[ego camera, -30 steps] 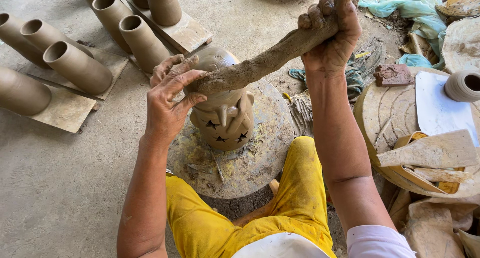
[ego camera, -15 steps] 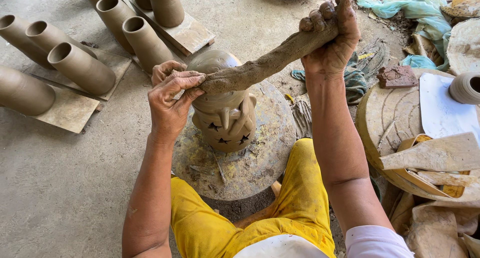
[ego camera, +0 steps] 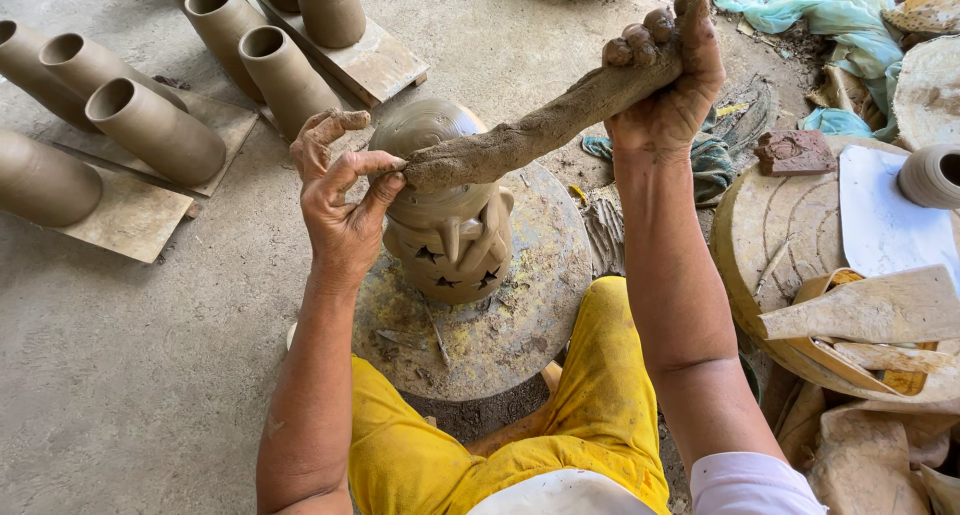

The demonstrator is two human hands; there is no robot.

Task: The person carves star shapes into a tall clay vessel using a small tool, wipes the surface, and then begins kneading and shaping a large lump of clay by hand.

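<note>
Hands (ego camera: 345, 200) (ego camera: 668, 70) grip lumpy clay roll (ego camera: 540, 130) (wet, ropelike).

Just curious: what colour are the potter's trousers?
Bright yellow trousers, smeared with clay, seen best in the head view.

No packages, labels, signs or screens are visible anywhere in this view of the pottery work area.
</note>
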